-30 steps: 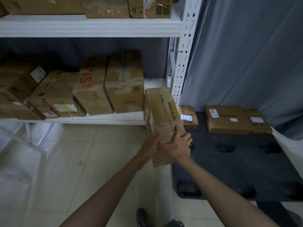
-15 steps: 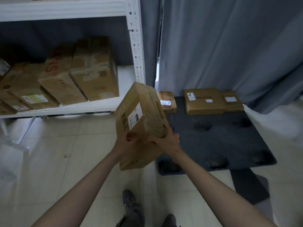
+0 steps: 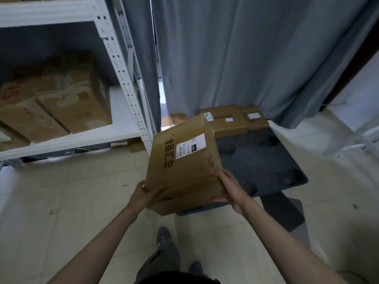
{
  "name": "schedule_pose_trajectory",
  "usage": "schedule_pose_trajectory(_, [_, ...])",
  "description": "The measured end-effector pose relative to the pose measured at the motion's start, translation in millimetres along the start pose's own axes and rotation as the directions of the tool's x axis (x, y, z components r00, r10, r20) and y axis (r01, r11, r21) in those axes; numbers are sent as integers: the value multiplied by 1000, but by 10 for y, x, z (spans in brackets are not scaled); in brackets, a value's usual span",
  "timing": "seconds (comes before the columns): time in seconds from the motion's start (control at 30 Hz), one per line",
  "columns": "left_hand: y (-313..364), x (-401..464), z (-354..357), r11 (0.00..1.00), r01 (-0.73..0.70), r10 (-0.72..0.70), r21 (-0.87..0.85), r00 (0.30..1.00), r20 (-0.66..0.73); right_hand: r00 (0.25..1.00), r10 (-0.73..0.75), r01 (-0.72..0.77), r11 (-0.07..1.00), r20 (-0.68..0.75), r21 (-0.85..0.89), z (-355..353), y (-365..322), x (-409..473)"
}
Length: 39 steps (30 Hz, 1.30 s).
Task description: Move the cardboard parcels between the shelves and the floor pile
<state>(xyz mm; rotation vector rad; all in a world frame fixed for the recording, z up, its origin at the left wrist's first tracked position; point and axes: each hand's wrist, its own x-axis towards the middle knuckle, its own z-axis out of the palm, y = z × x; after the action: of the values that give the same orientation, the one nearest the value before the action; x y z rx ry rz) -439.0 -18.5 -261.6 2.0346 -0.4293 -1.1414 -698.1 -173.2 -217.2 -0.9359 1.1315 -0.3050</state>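
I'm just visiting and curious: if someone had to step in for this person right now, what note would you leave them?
Left hand: grips the near left corner of the carried parcel.
Right hand: holds its near right edge.
The parcel is in the air, tilted, shipping label up, between the shelf and the dark pallet on the floor.
Done: flat parcels already lie at the pallet's far edge.
Left: set this parcel down; two large boxes sit on the lower shelf.
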Motion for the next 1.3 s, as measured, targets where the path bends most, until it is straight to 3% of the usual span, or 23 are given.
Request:
schedule_pose_trajectory(0.13, [26, 123, 155, 998, 56, -55, -30, 998, 25, 999, 36, -35, 998, -9, 59, -196, 61, 93])
schedule_pose_trajectory(0.37, [256, 566, 329, 954, 282, -265, -97, 950, 163, 997, 69, -67, 992, -17, 108, -329, -17, 561])
schedule_pose_trajectory(0.5, [385, 943, 425, 890, 360, -305, -280, 926, 221, 995, 102, -101, 992, 2, 79, -374, -208, 950])
schedule_pose_trajectory(0.7, [597, 1397, 575, 774, 428, -395, -466, 902, 173, 988, 152, -152, 987, 2, 43, -411, -434, 1493])
schedule_pose_trajectory(1.17, [1002, 2153, 952, 759, 540, -497, -364, 842, 211, 975, 220, -220, 976, 29, -3, -867, -880, 2465])
schedule_pose_trajectory(1.3, [1100, 2397, 1079, 771, 544, -542, -332, 833, 107, 953, 296, -292, 955, 71, -52, -1025, -991, 2917])
